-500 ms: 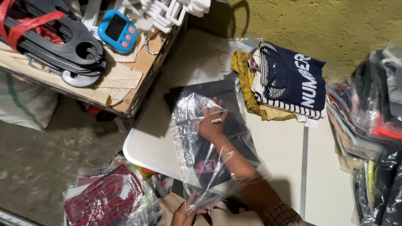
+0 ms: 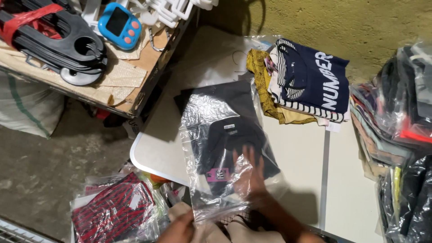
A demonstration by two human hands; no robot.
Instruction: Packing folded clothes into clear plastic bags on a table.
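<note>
A black folded garment [image 2: 225, 135] with a small pink tag lies inside a clear plastic bag [image 2: 198, 112] on the white table [image 2: 297, 153]. My right hand [image 2: 249, 173] is inside the bag through its near open end, fingers spread over the lower part of the garment and blurred by motion. At the table's near edge, my left hand [image 2: 180, 228] grips the bag's open mouth.
Folded clothes topped by a navy striped garment [image 2: 310, 81] sit at the table's far side. Bagged clothes are piled at the right [image 2: 400, 117]. A cardboard box [image 2: 144, 76] on the left holds black hangers [image 2: 67, 45], white hangers [image 2: 171, 11] and a blue gadget [image 2: 118, 25]. A bagged red-black garment [image 2: 112, 209] lies below.
My right hand has slid back toward me inside the bag, from near the garment's collar label to its lower part. The left hand shifted slightly left on the bag's mouth.
</note>
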